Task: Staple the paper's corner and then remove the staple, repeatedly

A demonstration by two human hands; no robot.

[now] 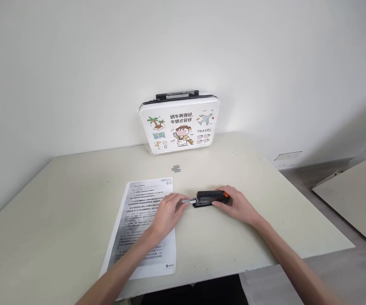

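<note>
A black stapler with an orange part at its back end lies on the table, pointing left. My right hand is wrapped round that back end, thumb on the near side. From the stapler's front a narrow silvery metal tray sticks out. My left hand pinches the tray's outer end between thumb and fingertips. Whether staples sit in it is too small to tell. Under my left wrist lies a printed sheet of paper. Several grey staple strips rest on the table beyond the stapler.
A white case with cartoon prints and a black handle stands against the wall at the back of the pale table. The table's front edge is close to my body. Another pale tabletop is at the far right.
</note>
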